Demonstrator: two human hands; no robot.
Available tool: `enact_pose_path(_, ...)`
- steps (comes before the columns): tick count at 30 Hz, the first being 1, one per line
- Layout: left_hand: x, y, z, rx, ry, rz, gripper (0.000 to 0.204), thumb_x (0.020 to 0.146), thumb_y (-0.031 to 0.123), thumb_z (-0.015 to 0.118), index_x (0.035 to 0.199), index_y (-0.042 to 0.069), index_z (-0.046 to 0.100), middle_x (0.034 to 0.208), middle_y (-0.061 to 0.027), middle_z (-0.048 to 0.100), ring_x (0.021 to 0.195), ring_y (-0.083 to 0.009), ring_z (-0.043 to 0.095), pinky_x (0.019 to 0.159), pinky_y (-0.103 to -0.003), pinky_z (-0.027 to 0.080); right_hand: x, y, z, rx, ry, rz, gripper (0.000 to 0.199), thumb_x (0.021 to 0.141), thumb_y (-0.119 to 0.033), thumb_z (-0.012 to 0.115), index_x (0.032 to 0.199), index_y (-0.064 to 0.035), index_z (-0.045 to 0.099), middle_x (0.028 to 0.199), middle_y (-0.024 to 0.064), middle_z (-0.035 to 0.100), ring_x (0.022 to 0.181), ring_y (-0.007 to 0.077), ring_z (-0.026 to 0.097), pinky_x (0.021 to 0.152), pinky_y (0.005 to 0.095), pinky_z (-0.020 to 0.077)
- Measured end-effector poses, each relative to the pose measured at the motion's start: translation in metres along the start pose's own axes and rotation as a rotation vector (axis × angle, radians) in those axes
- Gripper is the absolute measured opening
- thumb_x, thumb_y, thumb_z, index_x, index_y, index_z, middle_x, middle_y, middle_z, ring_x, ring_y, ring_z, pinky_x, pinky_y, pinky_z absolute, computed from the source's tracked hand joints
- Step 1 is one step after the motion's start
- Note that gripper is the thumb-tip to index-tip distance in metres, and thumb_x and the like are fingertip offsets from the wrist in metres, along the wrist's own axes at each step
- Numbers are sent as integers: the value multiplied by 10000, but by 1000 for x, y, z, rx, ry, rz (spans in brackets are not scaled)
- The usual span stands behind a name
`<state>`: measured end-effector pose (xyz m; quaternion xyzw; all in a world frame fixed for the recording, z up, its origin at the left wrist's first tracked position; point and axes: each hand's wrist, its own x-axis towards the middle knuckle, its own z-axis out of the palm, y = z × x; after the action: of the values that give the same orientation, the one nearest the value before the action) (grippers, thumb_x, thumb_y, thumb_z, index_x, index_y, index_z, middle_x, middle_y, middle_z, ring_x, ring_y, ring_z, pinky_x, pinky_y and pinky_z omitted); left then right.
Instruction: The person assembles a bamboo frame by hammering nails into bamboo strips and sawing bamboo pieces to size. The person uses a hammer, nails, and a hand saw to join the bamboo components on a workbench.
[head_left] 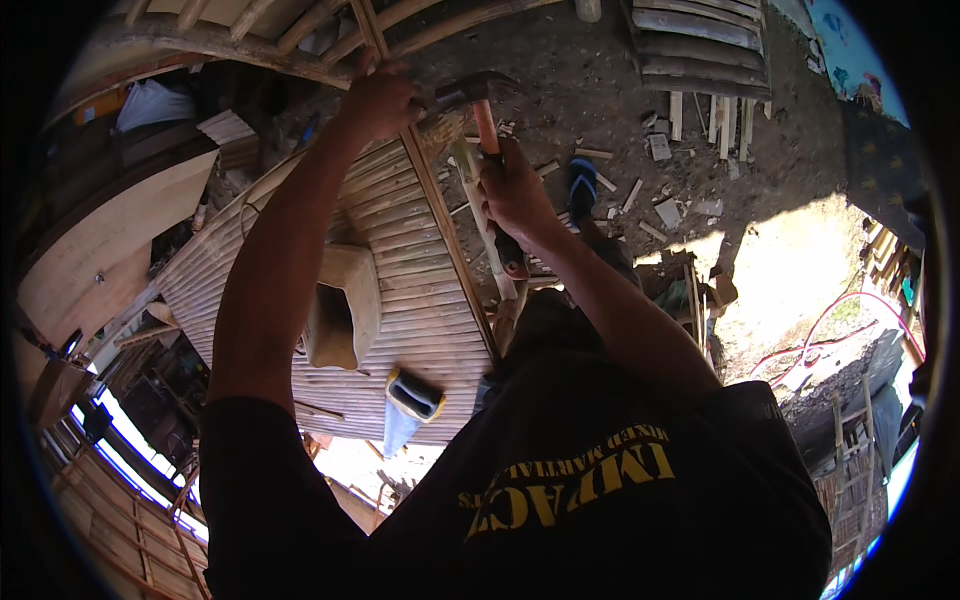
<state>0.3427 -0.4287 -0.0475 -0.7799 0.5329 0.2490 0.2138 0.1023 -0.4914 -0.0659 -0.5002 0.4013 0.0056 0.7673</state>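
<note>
My right hand (515, 195) is closed round the handle of a claw hammer (485, 125), whose orange shaft rises above the fist and whose dark grip end shows below it. The dark hammer head is just right of my left hand (385, 100), beside a long narrow wooden strip (440, 200). My left hand is closed at this strip, its fingers bent over it; whether a small piece is also between the fingertips cannot be made out. The strip runs along the edge of a slatted bamboo panel (420, 260).
A beige open container (345, 305) and a blue-grey item with a dark opening (415, 395) rest on the slats. Wood offcuts (632, 195) litter the dirt floor near my sandalled foot (583, 185). A slatted bamboo piece (700, 45) stands far right; a red hose (805, 350) lies in sunlight.
</note>
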Motion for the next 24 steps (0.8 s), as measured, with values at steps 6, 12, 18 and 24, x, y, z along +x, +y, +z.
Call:
enact_pose_path(6, -3, 4, -6, 29, -22, -19, 280, 928, 405, 649, 1105, 215, 752, 1248, -41, 680, 1414, -185, 409, 1238, -554, 15, -5, -10, -10, 134, -138, -5, 200, 1022, -161, 439, 1191, -55, 424, 718, 56, 528, 503, 141, 529, 435, 345, 431)
enact_pose_path(12, -2, 9, -11, 22, -110, -46, 249, 923, 360, 668, 1093, 201, 757, 1296, -60, 651, 1423, -198, 399, 1235, -568, 20, -2, -8, -5, 224, 52, 56, 119, 1038, -205, 453, 1122, -122, 438, 744, -7, 473, 533, 80, 454, 438, 299, 419)
enact_pose_path(18, 11, -16, 6, -277, 552, -149, 339, 909, 339, 699, 1182, 137, 694, 1335, -141, 592, 1415, -277, 395, 1185, -506, 279, -3, -8, -25, 205, -97, 22, 143, 1020, -164, 452, 1148, -117, 410, 764, 19, 482, 545, 105, 491, 475, 313, 479)
enact_pose_path(24, 46, -37, 40, -1198, 283, -645, 430, 859, 269, 689, 1142, -48, 623, 992, -238, 684, 973, -368, 676, 824, -511, 525, -11, -9, 6, 310, 207, -91, 190, 1021, -136, 446, 1161, -96, 323, 776, 47, 473, 564, 123, 502, 473, 325, 478)
